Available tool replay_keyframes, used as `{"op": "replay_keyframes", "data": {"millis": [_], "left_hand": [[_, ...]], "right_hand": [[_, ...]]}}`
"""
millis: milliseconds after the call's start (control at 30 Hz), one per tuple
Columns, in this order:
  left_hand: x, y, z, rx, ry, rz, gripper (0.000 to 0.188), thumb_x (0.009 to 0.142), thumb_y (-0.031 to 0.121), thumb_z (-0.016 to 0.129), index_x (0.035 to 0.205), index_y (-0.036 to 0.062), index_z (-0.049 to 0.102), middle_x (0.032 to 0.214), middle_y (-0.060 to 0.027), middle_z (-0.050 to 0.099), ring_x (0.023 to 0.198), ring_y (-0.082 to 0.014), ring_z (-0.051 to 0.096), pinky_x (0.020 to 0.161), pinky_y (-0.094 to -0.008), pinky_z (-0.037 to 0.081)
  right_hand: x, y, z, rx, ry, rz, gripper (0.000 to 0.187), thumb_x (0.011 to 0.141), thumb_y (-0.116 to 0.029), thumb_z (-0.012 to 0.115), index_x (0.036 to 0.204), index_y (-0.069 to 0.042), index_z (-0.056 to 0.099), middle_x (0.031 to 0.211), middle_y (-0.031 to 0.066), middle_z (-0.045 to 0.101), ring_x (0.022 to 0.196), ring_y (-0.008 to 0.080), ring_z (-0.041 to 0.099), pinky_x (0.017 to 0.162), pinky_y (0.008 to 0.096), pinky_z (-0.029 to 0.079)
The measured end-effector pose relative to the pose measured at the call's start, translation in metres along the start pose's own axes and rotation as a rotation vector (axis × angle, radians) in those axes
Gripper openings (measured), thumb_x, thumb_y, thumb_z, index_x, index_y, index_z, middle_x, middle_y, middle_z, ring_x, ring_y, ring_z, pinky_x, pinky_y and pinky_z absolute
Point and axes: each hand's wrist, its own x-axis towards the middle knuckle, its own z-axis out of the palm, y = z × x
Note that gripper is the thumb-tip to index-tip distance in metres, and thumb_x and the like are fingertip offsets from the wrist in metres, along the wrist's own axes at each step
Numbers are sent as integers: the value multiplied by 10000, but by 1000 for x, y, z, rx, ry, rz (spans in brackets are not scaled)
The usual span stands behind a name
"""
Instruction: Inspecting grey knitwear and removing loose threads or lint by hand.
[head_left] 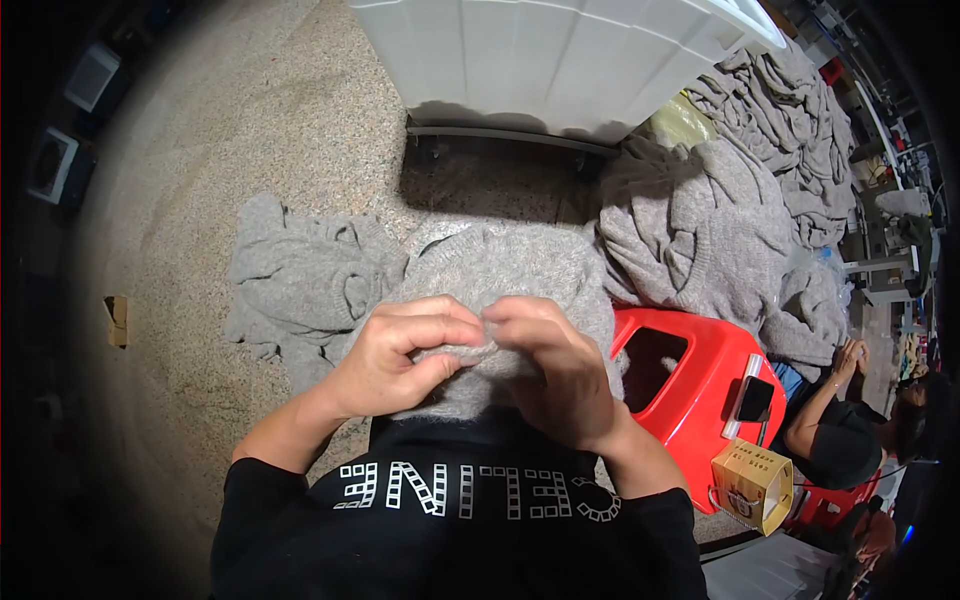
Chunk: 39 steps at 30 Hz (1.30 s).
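A fuzzy grey knit garment is spread over my lap, reaching from my shirt front toward the white bin. My left hand pinches a raised fold of this knit between thumb and fingers. Right beside it, my right hand is closed, its fingertips meeting those of the left above the cloth. Whatever sits between the right fingertips is too small or hidden to make out. To the left, another grey knit garment lies crumpled on the floor, close to the one on my lap.
Ahead stands a large white plastic bin on a wheeled base. Heaped grey knits fill the right side, behind a red plastic stool bearing a phone. A cardboard box is near it. Another person sits far right.
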Motion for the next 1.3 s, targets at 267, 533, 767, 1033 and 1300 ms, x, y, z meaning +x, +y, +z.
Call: {"op": "replay_keyframes", "data": {"millis": [267,533,767,1033,1300], "left_hand": [[-4,-8,3,167,103,219,228,608,-140,534,773,-13,626,791,-119,635,682,-202,621,562,-262,485],[-3,-22,20,306,297,363,254,599,-157,552,785,12,590,736,-120,625,599,-192,606,514,-247,467],[-3,-24,24,304,355,431,272,572,-150,529,790,5,577,721,-121,616,576,-206,600,492,-256,461],[0,-21,25,340,348,459,301,570,-139,539,830,12,550,738,-118,613,580,-213,598,484,-257,453],[5,-28,33,305,420,393,276,615,-148,489,851,-10,530,748,-155,610,581,-201,585,504,-246,453]], "right_hand": [[2,12,1,157,-145,-45,445,549,146,556,972,9,557,897,156,597,808,293,610,688,322,506],[-2,15,11,64,38,-115,418,561,132,547,957,1,558,861,141,595,728,287,607,603,325,502],[-3,17,14,-19,67,-198,413,620,132,511,1002,-22,535,861,145,589,707,278,608,593,328,504],[-3,20,13,129,126,-219,436,606,175,518,998,-16,532,852,139,595,694,273,608,575,309,501],[-6,26,24,-215,245,-289,396,615,3,581,1004,6,503,902,185,568,720,288,603,516,313,474]]}}
